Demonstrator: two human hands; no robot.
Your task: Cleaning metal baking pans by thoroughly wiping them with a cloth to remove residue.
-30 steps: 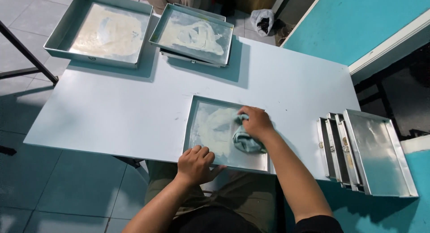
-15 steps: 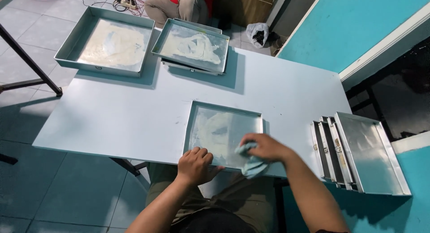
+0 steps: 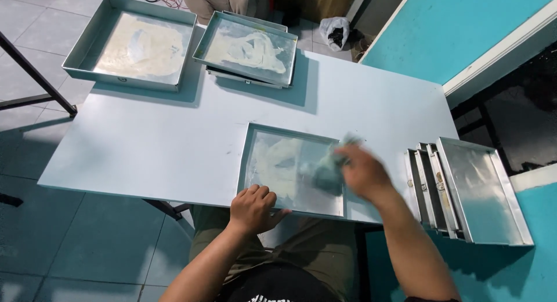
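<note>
While the left hand (image 3: 252, 208) presses down on the near rim of a shallow square metal tray (image 3: 272, 163), fingers curled over the edge and closed on it, the right hand (image 3: 362, 174) is closed around a bunched blue-grey cloth (image 3: 326, 173) inside the tray's right half; hand and cloth are motion-blurred. Tray sits at the near edge of a pale blue table (image 3: 174, 139), its front rim flush with or just over the table edge, above the person's lap. Tray floor: dull metal with a pale cream smear across the left and middle, cleaner grey patch under and beside the cloth. Rim is low and straight on all four sides. To the right, near but apart from the tray, a stack of empty trays (image 3: 470, 192) stands on edge, leaning and overhanging the table's right end. Bare tabletop lies between the tray and that stack, and a wide bare stretch runs to the left and toward the far side. At the far edge, well apart, a large smeared tray (image 3: 136, 44) sits at the left corner, and a second smeared tray (image 3: 249, 46) rests on top of another just beside it. Grey tiled floor (image 3: 58, 244) shows on the left; a teal wall (image 3: 464, 23) stands to the right.
</note>
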